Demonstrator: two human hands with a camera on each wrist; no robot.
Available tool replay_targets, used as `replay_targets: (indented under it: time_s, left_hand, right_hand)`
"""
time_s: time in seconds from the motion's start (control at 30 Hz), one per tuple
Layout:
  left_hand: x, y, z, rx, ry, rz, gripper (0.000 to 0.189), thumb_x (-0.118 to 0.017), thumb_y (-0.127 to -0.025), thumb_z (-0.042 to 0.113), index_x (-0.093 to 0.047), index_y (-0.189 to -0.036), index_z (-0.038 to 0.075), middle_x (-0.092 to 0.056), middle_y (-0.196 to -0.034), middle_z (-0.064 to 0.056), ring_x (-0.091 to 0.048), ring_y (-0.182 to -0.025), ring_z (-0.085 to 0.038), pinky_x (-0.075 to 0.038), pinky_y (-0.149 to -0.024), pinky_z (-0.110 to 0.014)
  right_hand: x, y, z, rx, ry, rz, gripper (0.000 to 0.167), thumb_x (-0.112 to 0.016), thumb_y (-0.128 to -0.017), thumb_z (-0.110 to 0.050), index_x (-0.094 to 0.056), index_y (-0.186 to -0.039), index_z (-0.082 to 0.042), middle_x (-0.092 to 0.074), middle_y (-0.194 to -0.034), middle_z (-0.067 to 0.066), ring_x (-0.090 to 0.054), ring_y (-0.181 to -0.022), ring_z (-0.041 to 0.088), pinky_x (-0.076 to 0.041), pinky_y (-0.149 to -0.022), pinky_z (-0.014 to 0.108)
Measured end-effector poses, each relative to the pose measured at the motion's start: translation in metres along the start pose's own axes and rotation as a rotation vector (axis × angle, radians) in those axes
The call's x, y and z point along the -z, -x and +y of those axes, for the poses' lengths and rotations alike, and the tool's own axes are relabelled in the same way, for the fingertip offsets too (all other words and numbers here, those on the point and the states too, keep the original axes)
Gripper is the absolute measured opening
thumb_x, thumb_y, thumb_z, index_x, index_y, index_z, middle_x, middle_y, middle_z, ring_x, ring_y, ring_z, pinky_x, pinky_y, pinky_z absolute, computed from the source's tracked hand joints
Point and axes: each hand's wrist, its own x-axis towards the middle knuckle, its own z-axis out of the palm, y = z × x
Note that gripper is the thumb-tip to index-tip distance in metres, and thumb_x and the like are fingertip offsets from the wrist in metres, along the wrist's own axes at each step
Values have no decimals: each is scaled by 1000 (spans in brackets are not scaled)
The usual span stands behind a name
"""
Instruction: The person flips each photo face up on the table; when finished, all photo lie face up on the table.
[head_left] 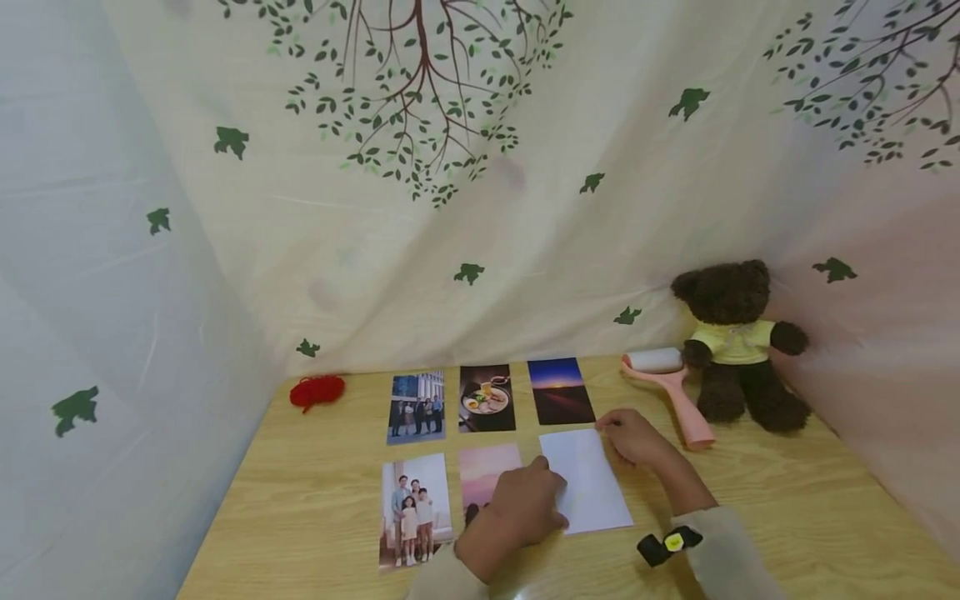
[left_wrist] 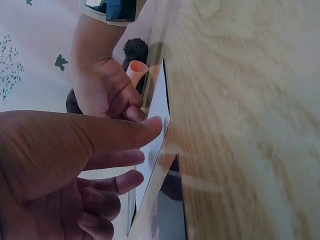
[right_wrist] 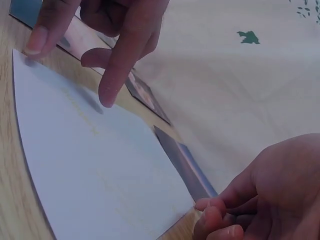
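A photo print (head_left: 588,483) lies with its white back up at the right end of the front row; faint yellowish lettering shows on it in the right wrist view. At its far right corner, my right hand (head_left: 637,437) pinches the edge between thumb and forefinger. My left hand (head_left: 527,500) reaches over the pink-sky photo (head_left: 487,467), partly hiding it. Its thumb (left_wrist: 150,127) and extended forefinger (right_wrist: 117,80) touch the white photo along its left side. Just behind the white print lies a sunset photo (head_left: 561,392).
The family photo (head_left: 412,512), group photo (head_left: 416,408) and noodle-bowl photo (head_left: 487,398) lie to the left. Red yarn (head_left: 317,392) sits at the back left. A pink-handled lint roller (head_left: 675,392) and a brown teddy bear (head_left: 738,346) stand at the right, against the curtain (head_left: 375,275).
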Motion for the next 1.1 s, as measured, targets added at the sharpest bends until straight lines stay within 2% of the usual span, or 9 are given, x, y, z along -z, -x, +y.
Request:
replay_targets:
  time_s: [0.17,0.37,0.57,0.67,0.8,0.97,1.1]
  left_hand:
    - [-2,1,-1,-13,-2,2,26,-93,-77,41,-78,-84,21,-58,-83,3,-52,-72,-10,-41,-54,-28]
    - [2,1,-1,2,20,-25,24,-92,-78,39,-77,-83,20,-62,-84,1,-53,-74,-9,-43,-54,-29]
    - [-2,0,-1,-1,29,-41,24,-92,-79,39,-78,-86,20,-61,-85,2,-52,-75,-9,-42,-54,-29]
    - [-3,0,-1,-5,22,-30,24,-93,-78,38,-78,-86,20,-61,-84,2,-51,-74,-9,-41,-53,-28]
    - [-5,0,0,-5,32,-22,24,-93,-78,37,-79,-87,20,-60,-84,2,-50,-73,-9,-40,-53,-28]
    - [-4,-1,-1,-7,46,-45,23,-92,-79,37,-79,-88,20,-58,-86,2,-48,-72,-9,-40,-55,-27]
    - [-1,-4,-2,6,90,-64,25,-91,-82,37,-83,-98,19,-60,-93,0,-51,-76,-9,-45,-60,-25]
  right_hand:
    - [-1,-3,3,-32,-13,5,32,-41,-105,-3,-63,-122,14,-53,-61,4,-45,-45,13,-38,-43,26]
    - [-2,-6,4,-51,-40,-19,34,-39,-107,-4,-62,-124,13,-51,-59,1,-37,-40,8,-33,-42,23]
    - [-3,-7,6,-66,-68,-18,34,-41,-108,-7,-58,-129,14,-48,-53,-1,-35,-38,8,-32,-42,23]
    - [-2,-7,6,-78,-81,19,30,-46,-108,-10,-59,-124,11,-49,-59,-1,-40,-44,10,-34,-43,25]
    - [1,-6,5,-59,-118,62,25,-52,-106,-11,-60,-118,10,-53,-72,1,-49,-58,15,-43,-52,29]
    - [5,-4,0,-31,-197,20,24,-59,-103,-9,-57,-118,10,-62,-92,8,-63,-77,17,-58,-68,34]
    - [8,0,-7,-36,-222,-1,29,-66,-100,-7,-54,-122,8,-61,-101,12,-67,-81,19,-63,-70,36]
